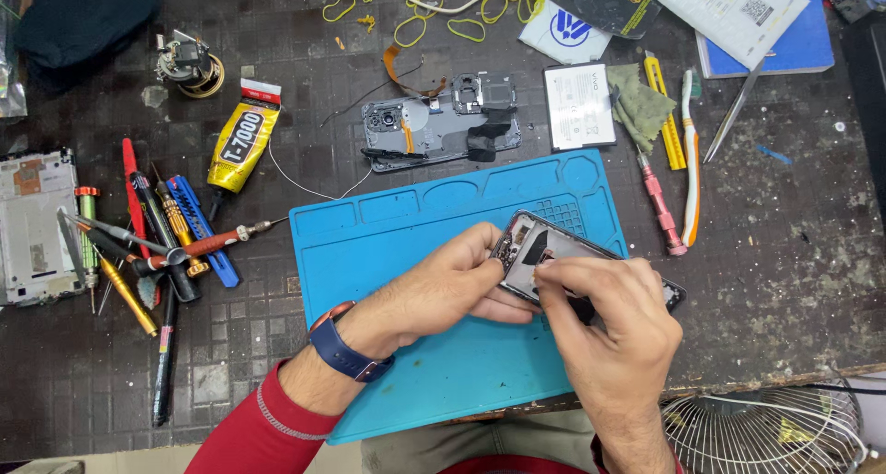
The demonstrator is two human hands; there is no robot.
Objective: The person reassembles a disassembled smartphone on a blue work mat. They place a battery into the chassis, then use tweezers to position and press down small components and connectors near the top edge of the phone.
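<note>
The left hand [443,285] is gripping the opened phone frame [554,252] at its upper-left corner, fingers closed on the edge, steadying it above the blue silicone work mat [388,243]. The right hand [604,322] is pinching together at the frame's inner face, thumb and forefinger pressed on a small part; the part itself is too small to identify. The frame is lying tilted over the mat's right edge, at about 3 o'clock from the mat centre.

The step in hand appears to be seating or lifting an internal component inside the frame. The next move is likely calling for fine fingertip control while the left hand is keeping the frame from rotating.

At 12 o'clock from the mat, a second disassembled phone body [438,128] is lying with its boards exposed. A flat battery [579,105] is resting at 1 o'clock, a yellow adhesive tube [240,146] at 10 o'clock, and a cluster of screwdrivers [157,243] at 9 o'clock. A pink-handled driver [660,206] is lying just beside the mat's right edge.
</note>
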